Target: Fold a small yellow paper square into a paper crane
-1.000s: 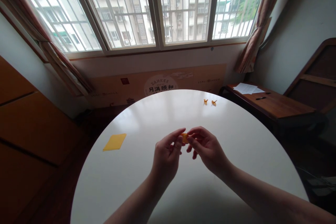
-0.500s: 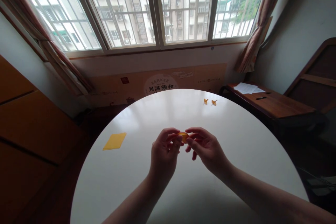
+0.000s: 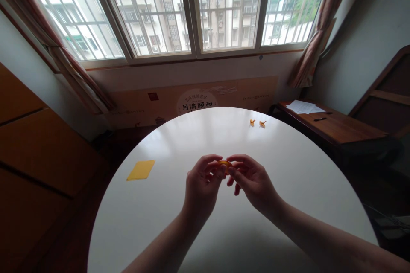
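Note:
A small folded piece of orange-yellow paper [image 3: 225, 164] is held up over the middle of the white round table [image 3: 153, 222]. My left hand [image 3: 205, 183] pinches its left end between thumb and fingers. On the opposite end, my right hand [image 3: 251, 177] grips it the same way, lower fingers curled loosely. Fingertips cover most of the paper, so its exact folds are hidden. A flat stack of yellow square paper [image 3: 141, 170] lies to the left of my hands. Toward the table's far right edge stand two small folded paper cranes [image 3: 252, 123].
Beyond the table is a barred window [image 3: 192, 13] with tied curtains [image 3: 307, 59]. A low wooden side table [image 3: 349, 130] at the right carries white paper sheets [image 3: 304, 106] and a small dark object. An orange-brown cabinet [image 3: 38, 149] stands at the left.
The two thumbs have come slightly closer together, and less of the folded paper's face shows between them. The whole view has shifted a little. Stack and cranes stay in place.

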`<state>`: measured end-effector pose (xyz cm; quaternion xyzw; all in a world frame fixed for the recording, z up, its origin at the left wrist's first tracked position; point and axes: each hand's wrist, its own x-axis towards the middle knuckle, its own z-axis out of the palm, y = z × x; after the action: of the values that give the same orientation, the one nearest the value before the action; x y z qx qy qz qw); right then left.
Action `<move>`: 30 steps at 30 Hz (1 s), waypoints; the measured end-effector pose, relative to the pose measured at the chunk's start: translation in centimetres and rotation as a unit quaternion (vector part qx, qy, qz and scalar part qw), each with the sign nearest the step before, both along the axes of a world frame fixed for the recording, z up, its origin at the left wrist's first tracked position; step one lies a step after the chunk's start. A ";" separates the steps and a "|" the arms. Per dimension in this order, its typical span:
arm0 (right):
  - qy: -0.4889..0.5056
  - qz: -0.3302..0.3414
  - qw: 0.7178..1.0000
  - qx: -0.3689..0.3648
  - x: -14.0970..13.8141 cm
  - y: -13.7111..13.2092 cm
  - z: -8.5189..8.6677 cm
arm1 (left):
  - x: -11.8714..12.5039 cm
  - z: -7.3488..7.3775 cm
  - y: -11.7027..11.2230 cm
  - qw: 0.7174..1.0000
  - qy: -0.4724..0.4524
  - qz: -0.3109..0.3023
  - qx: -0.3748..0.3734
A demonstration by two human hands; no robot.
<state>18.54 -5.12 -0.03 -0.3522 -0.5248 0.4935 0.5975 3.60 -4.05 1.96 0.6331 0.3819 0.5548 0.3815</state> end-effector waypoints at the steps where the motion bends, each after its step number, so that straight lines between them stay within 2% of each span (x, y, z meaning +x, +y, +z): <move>1: 0.000 -0.002 1.000 0.001 0.0 0.0 0.0 | 0.0 0.0 0.0 1.000 0.001 -0.002 0.001; 5: 0.006 -0.009 1.000 0.002 0.1 0.0 0.1 | -0.1 0.0 0.0 1.000 0.002 -0.007 0.005; 9: 0.008 -0.003 1.000 0.019 0.0 0.0 0.1 | -0.1 0.2 -0.1 1.000 -0.001 0.012 -0.001; 18: -0.059 -0.041 0.996 0.055 0.0 -0.6 0.0 | 0.1 1.2 -0.3 0.998 -0.041 0.010 -0.047; 23: -0.089 -0.067 0.990 0.084 -0.1 -0.6 0.3 | 0.1 1.2 -0.3 0.997 -0.049 0.012 -0.054; 30: -0.085 -0.068 0.990 0.090 -0.1 -0.6 0.2 | 0.1 1.1 -0.4 0.997 -0.042 0.004 -0.059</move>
<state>18.43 -5.68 0.18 -0.3729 -0.5904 0.3708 0.6123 3.73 -4.45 3.09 0.5841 0.3998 0.5593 0.4315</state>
